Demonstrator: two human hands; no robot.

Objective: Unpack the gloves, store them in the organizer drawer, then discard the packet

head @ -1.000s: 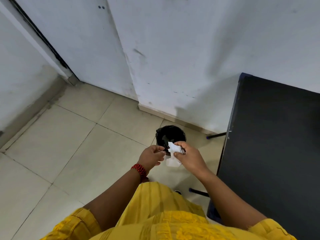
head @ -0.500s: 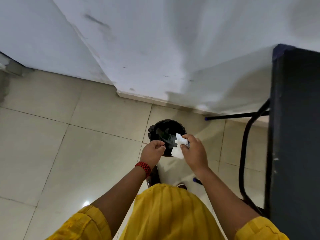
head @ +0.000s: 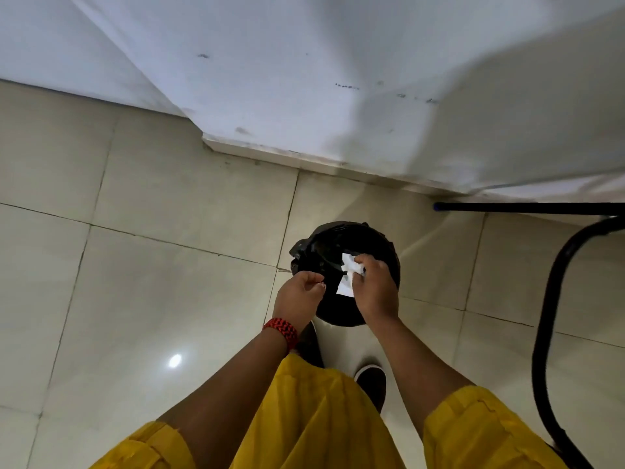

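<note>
A small round bin (head: pixel 338 242) lined with a black bag stands on the tiled floor just in front of me. My right hand (head: pixel 373 287) is over its mouth, pinching a crumpled white paper packet (head: pixel 348 274). My left hand (head: pixel 299 294), with a red bracelet on the wrist, hovers at the bin's left rim with the fingers curled in and nothing visible in them. No gloves or organizer drawer are in view.
A white wall (head: pixel 304 79) with a skirting runs close behind the bin. Black tubular furniture legs (head: pixel 548 299) curve down at the right. My shoes (head: pixel 372 384) stand right by the bin's base. Pale floor tiles (head: pixel 152 282) stretch to the left.
The view has tilted down and closed in on the bin; the dark table has left the frame. Both hands now sit over the bin, and my left hand has come off the packet.
</note>
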